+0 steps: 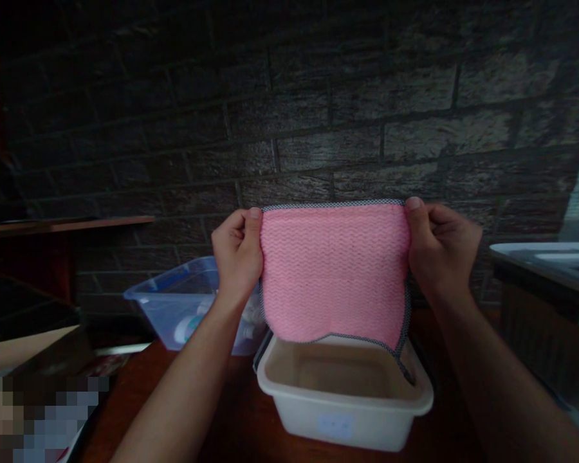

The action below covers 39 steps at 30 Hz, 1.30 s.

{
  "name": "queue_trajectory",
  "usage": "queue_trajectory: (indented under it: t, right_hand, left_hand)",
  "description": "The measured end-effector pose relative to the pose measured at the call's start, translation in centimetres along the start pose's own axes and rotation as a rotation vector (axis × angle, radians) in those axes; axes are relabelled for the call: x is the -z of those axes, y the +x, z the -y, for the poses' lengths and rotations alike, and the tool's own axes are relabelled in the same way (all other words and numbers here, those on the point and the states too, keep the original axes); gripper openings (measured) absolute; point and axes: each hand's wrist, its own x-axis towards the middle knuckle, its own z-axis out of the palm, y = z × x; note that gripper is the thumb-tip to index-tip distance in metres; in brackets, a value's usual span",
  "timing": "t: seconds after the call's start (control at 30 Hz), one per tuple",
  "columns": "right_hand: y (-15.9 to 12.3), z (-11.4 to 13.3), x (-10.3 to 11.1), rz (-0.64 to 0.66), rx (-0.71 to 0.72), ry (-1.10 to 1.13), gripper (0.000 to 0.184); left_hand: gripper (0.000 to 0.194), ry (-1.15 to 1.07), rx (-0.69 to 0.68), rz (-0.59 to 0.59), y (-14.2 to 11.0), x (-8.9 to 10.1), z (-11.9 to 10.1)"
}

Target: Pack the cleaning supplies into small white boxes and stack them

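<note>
A pink cleaning cloth (335,270) with a dark checked border hangs spread between my two hands. My left hand (241,247) pinches its upper left corner, thumb toward me. At the upper right corner, my right hand (437,241) grips the cloth in the same way. The top edge is stretched nearly straight, while the lower edge curls. A hanging loop at the lower right corner dangles over the white plastic basin (345,421). The basin stands on the table below the cloth, and its visible inside shows bare walls and floor.
Behind the left forearm stands a clear bluish plastic bin (159,302) with white containers inside. A dark-sided box with a pale lid (550,251) stands at right. A dark brick wall (313,122) rises behind the wooden table (244,411). A shelf (67,225) juts in at left.
</note>
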Motion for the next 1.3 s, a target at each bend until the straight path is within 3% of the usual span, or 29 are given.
queue_trajectory:
  t: [0.53,1.0,1.17,1.3]
  right_hand:
    - [-0.2,0.0,-0.5,-0.071,0.114,-0.067,0.037]
    - [0.1,-0.1,0.2,-0.1,0.081,-0.225,0.041]
    - [-0.2,-0.8,0.8,-0.013,0.07,-0.283,0.045]
    - [0.0,-1.3,0.3,-0.11,0.087,-0.219,0.044]
  left_hand:
    - [0.043,-0.078,-0.033,-0.008,0.0,-0.2,0.2]
    - [0.039,-0.134,-0.033,0.05,-0.4,-0.7,-0.3]
    - [0.04,-0.153,-0.032,0.108,-0.4,-0.7,-0.3]
    - [0.04,-0.16,-0.047,0.136,-0.3,-0.5,-0.3]
